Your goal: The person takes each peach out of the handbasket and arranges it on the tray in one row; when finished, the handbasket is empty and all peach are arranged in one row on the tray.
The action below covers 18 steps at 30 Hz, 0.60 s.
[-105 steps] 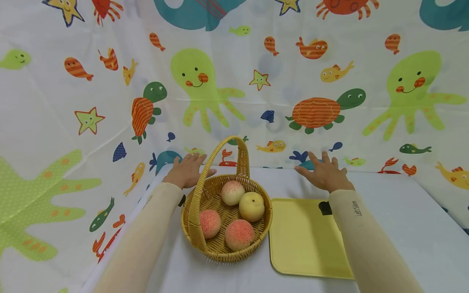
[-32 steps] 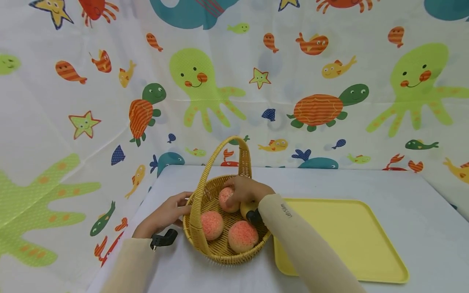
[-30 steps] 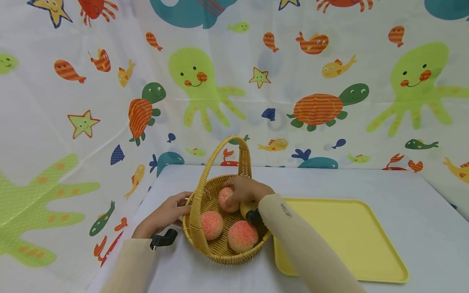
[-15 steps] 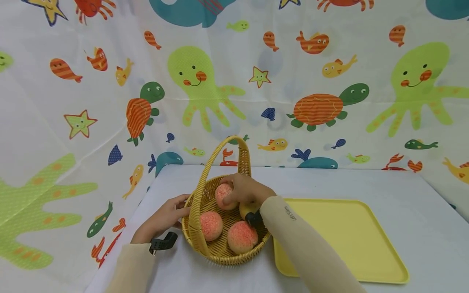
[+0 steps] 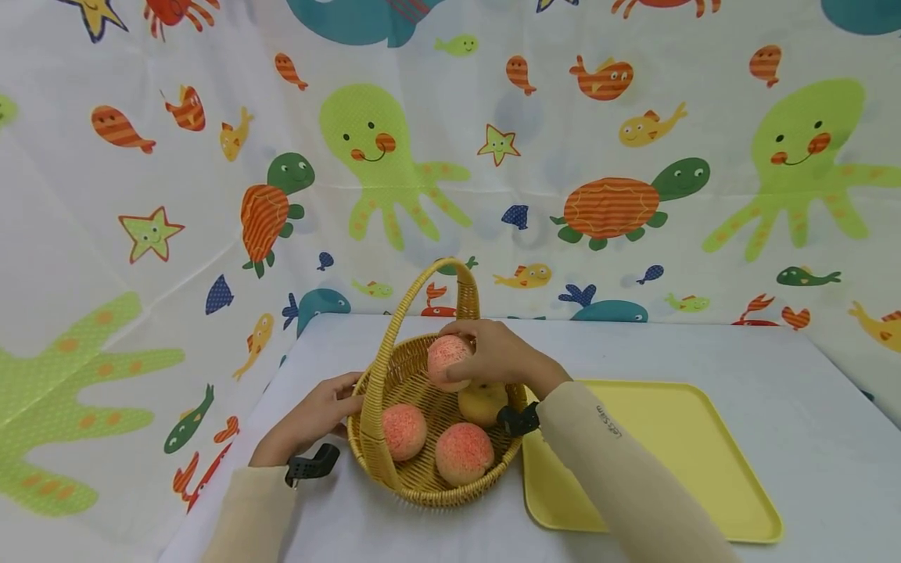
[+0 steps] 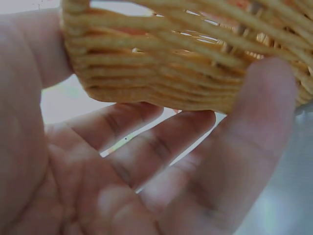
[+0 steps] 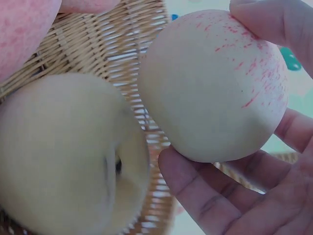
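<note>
My right hand (image 5: 496, 356) pinches a pink-speckled peach (image 5: 448, 363) between thumb and fingers, raised above the basket floor near the back rim. In the right wrist view the peach (image 7: 210, 88) shows its pale side, apart from a yellowish fruit (image 7: 58, 152) with a dimple. That yellowish fruit (image 5: 482, 404) sits in the wicker basket (image 5: 415, 494), partly covered by the hand. Two more pink peaches (image 5: 403, 432) lie in front. My left hand (image 5: 317, 410) grips the basket's left side; in the left wrist view its thumb (image 6: 269, 98) presses the woven wall (image 6: 161, 63).
A tall woven handle (image 5: 383, 360) arches over the basket's left part. Right of the basket, a flat yellow tray (image 5: 669, 461) lies on the white table (image 5: 809, 407), under my right forearm. A sea-animal printed curtain (image 5: 521, 164) hangs behind and at the left.
Both hands came to the basket from its far side and the tray. The right hand took hold of the back peach and raised it, moving slightly right. The left hand keeps its place.
</note>
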### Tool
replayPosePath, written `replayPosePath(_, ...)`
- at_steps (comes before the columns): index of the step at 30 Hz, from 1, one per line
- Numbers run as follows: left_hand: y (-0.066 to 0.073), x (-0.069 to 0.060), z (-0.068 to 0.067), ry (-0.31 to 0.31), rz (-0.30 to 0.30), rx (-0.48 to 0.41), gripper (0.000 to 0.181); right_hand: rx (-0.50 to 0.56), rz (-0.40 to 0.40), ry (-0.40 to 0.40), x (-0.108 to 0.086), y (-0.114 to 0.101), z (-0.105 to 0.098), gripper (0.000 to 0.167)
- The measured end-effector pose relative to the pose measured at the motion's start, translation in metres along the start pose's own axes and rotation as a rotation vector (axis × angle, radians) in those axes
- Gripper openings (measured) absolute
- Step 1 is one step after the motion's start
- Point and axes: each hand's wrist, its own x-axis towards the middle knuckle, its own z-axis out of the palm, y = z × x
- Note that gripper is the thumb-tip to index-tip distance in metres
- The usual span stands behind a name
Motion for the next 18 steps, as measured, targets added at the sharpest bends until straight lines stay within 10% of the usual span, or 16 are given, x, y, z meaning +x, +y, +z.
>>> replayPosePath(18, 0.001, 0.001, 0.001, 0.004, -0.011, -0.005, 0.059, 0.128, 0.029, 0.165, -0.074, 0.038, -0.037, 0.068)
